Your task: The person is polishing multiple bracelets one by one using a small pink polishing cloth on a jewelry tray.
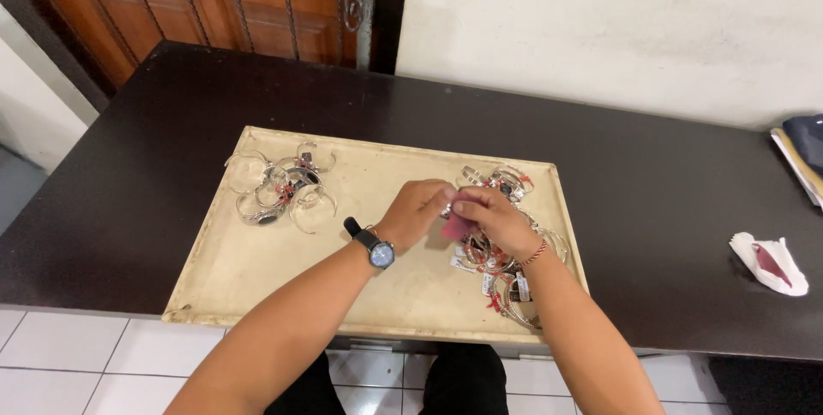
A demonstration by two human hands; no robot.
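Note:
Both my hands meet over the middle right of a cream tray point(257, 269) on a dark table point(651, 201). My left hand point(414, 212), with a dark wristwatch on the wrist, pinches a small silver piece that is mostly hidden. My right hand point(495, 219), with a red thread band on the wrist, holds a pink cloth point(454, 225) against that piece. A pile of silver bangles with red tags point(501, 282) lies under and beside my right forearm. Another cluster of silver bangles point(279, 188) lies at the tray's far left.
A crumpled white tissue with a red patch point(770, 263) lies on the table at the right. Stacked papers and a dark item point(801, 158) sit at the far right edge. A wooden door with a metal grille point(214, 3) stands behind the table.

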